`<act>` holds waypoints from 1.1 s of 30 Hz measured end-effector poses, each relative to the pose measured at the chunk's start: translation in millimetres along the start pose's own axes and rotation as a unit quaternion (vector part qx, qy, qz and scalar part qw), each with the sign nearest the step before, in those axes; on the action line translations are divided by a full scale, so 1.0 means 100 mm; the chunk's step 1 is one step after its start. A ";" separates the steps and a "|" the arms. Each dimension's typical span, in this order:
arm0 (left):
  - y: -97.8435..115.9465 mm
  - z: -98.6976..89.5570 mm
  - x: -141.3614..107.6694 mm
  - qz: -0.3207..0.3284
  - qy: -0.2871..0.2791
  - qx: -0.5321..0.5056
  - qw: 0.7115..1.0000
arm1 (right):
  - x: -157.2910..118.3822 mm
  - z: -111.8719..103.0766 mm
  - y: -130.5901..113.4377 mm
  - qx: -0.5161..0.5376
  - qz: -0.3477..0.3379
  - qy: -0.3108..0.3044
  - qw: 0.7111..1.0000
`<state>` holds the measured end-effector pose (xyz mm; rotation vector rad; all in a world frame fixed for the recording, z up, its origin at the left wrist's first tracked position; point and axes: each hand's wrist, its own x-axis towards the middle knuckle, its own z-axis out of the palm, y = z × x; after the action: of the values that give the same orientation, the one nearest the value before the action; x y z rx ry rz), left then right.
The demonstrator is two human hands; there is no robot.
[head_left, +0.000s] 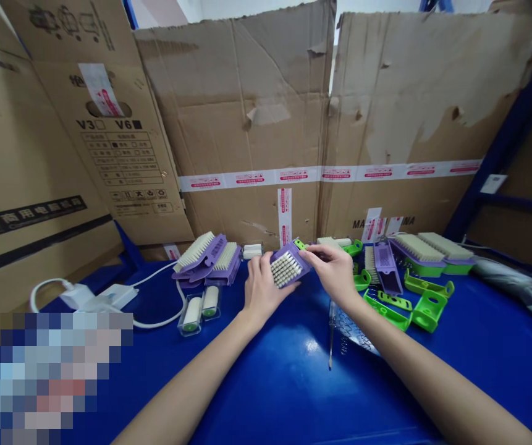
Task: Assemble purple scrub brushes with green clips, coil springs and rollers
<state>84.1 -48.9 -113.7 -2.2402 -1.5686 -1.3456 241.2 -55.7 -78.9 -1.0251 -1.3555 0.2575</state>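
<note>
Near the middle of the blue table, my left hand (262,285) is wrapped round a purple brush piece (287,268) with pale bristles facing me. My right hand (333,267) pinches at the upper right end of that piece, where a small green part (299,245) shows; the fingertips touch it. Left of my left hand lie purple brush pieces (201,258) with cream bristles, and in front of them two clear cases (192,314) with white rollers. Green plastic frames (429,310) lie to the right of my right hand, beside another purple piece (387,267).
A screwdriver (331,337) and a clear bag (356,334) lie in front of my right hand. A white adapter with cables (80,296) is at the left. Cardboard sheets (247,136) stand behind the blue table (266,383). Green-based brushes (416,250) sit at the back right.
</note>
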 end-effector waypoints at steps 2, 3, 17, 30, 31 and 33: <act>0.08 0.01 -0.04 -0.025 -0.007 -0.028 0.999 | -0.02 -0.01 -0.06 -0.019 -0.044 0.007 0.999; 0.12 0.02 -0.07 -0.037 -0.010 -0.045 0.998 | -0.03 -0.01 -0.08 -0.034 -0.072 0.005 0.997; 0.12 0.10 -0.07 -0.132 -0.023 -0.101 0.986 | -0.08 0.05 0.07 -0.071 -0.090 -0.117 0.986; 0.07 -0.01 -0.01 -0.085 -0.112 -0.052 0.989 | -0.06 0.01 0.14 -0.085 -0.055 -0.152 0.983; 0.07 0.00 -0.01 -0.092 -0.113 -0.068 0.987 | -0.05 0.01 0.13 -0.081 -0.047 -0.156 0.983; 0.04 0.02 0.00 -0.097 -0.108 -0.111 0.983 | -0.05 0.00 0.14 -0.072 -0.030 -0.159 0.984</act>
<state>88.1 -49.7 -113.8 -2.4942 -1.8334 -1.4302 245.4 -50.8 -92.6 -1.0945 -1.7118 0.2901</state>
